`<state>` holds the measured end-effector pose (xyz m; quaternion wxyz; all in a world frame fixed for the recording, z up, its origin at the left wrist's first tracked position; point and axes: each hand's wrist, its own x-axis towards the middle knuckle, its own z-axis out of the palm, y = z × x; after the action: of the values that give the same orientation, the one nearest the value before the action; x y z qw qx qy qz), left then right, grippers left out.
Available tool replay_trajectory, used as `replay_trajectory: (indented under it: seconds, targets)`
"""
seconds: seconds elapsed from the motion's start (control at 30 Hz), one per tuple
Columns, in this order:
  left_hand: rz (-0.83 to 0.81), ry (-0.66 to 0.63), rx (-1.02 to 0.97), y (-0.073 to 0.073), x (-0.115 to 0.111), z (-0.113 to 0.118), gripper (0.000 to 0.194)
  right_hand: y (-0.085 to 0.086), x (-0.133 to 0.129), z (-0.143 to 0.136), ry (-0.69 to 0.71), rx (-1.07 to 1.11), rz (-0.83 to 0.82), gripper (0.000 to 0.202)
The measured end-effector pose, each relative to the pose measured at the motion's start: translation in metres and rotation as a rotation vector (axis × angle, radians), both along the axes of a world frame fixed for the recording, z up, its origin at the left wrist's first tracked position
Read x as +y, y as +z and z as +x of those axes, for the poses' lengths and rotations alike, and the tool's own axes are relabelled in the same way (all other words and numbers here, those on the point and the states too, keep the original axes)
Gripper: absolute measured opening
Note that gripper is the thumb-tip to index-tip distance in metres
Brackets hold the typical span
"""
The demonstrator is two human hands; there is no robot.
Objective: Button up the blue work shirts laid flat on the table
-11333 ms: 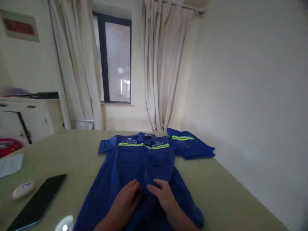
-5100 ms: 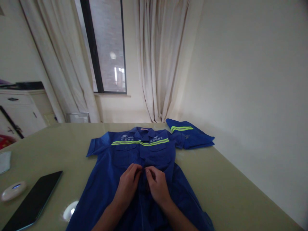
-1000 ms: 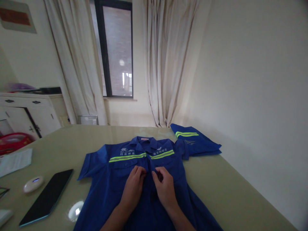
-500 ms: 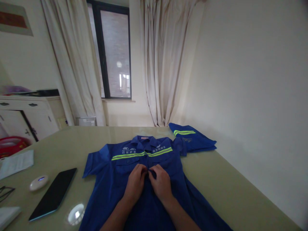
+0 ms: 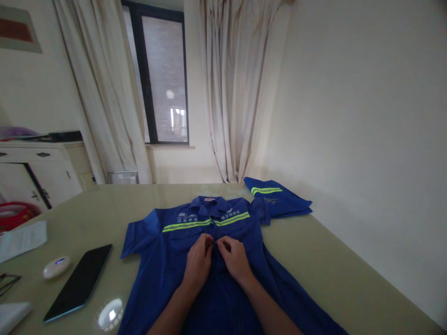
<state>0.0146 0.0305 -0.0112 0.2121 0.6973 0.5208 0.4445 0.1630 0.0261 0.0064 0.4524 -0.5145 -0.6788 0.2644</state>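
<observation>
A blue short-sleeved work shirt (image 5: 157,274) lies spread front side up, collar pointing away from me. Yellow-green and grey reflective bands cross its chest, with white lettering above them. My left hand (image 5: 199,260) pinches the shirt's front opening just below the band. Facing it, my right hand (image 5: 233,256) grips the other side of the opening between thumb and fingers. The fingertips of both hands nearly meet at the centre line. Any button between them is too small to make out.
Beyond the shirt's right sleeve lies a folded blue garment (image 5: 279,200) with a reflective band. On the left are a dark tablet (image 5: 78,281), a white oval device (image 5: 57,267), paper (image 5: 23,241) and glasses (image 5: 9,283). A wall (image 5: 370,153) borders the table's right side.
Both hands have stayed at the shirt's front opening, shifting up slightly. The fingertips have moved a little. The view has turned slightly; the shirt lies as before.
</observation>
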Motion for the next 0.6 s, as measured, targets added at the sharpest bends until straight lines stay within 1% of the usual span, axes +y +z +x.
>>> replay_trajectory:
  seconds: [0.07, 0.13, 0.27, 0.33, 0.47, 0.6]
  targets:
    - [-0.008, 0.003, 0.007, 0.002, 0.0, 0.0, 0.016, -0.003, 0.003, 0.002, 0.04, 0.064, -0.033, 0.02]
    - [-0.01, -0.024, 0.011, 0.005, 0.0, 0.0, 0.016, -0.006, 0.005, 0.002, 0.038, 0.059, -0.034, 0.015]
    - [-0.045, -0.087, -0.038, 0.009, -0.001, 0.0, 0.015, -0.01, 0.004, 0.0, -0.055, -0.073, 0.006, 0.017]
    - [-0.064, -0.076, -0.09, 0.007, 0.001, -0.001, 0.016, -0.009, 0.002, -0.001, -0.075, -0.101, 0.019, 0.018]
    - [-0.08, -0.031, -0.196, -0.002, 0.008, -0.004, 0.022, -0.005, 0.0, -0.002, -0.079, -0.106, 0.007, 0.018]
    - [-0.125, -0.073, -0.304, -0.008, 0.014, -0.008, 0.03, -0.003, 0.0, -0.003, -0.076, -0.09, 0.0, 0.018]
